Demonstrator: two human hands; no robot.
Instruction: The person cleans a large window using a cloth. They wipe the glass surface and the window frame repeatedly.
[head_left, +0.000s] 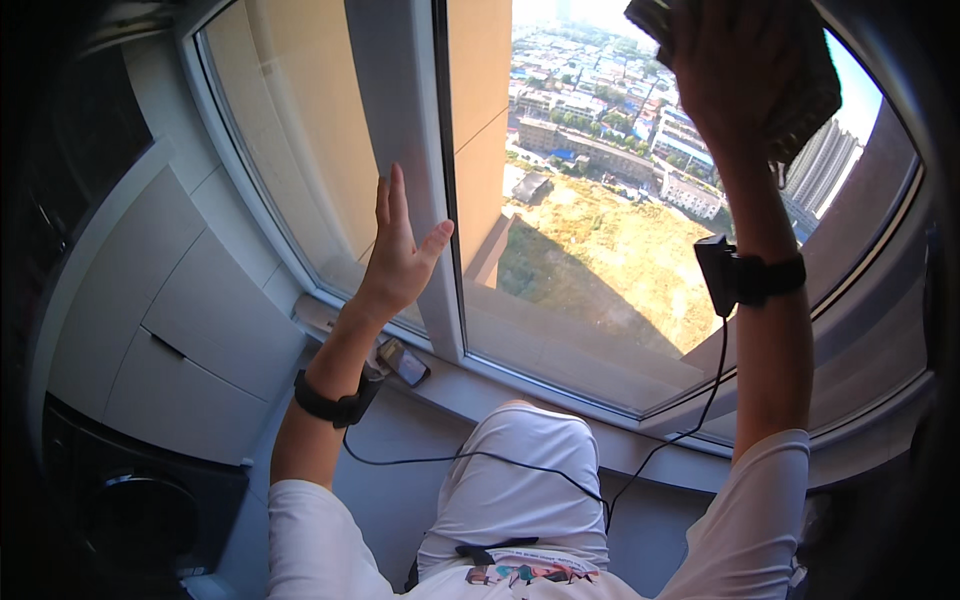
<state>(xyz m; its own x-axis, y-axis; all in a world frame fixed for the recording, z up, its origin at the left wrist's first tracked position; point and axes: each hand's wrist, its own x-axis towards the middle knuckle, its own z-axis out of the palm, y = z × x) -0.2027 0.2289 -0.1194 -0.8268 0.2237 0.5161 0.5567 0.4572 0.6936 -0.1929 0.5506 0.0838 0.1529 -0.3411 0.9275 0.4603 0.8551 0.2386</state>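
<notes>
At the upper right, my right hand (724, 82) is raised in front of the large window pane (592, 300). Its fingers press on a dark, folded cloth (810, 97) that looks to lie against the glass. Shade hides the cloth's exact shape and most of the fingers. My left hand (397, 262) is held up by the pale window mullion (401, 82), fingers extended and thumb spread, with nothing in it. Whether its palm or fingers rest on the frame I cannot tell. Each wrist wears a black strap with a small wired device.
A phone (405, 363) lies on the window sill (480, 394) below my left hand. Black cables (525, 466) run from both wrists to my waist. White cabinets (202, 322) and a dark front-loading appliance (142, 502) stand at the left. Outside, buildings and a field lie far below.
</notes>
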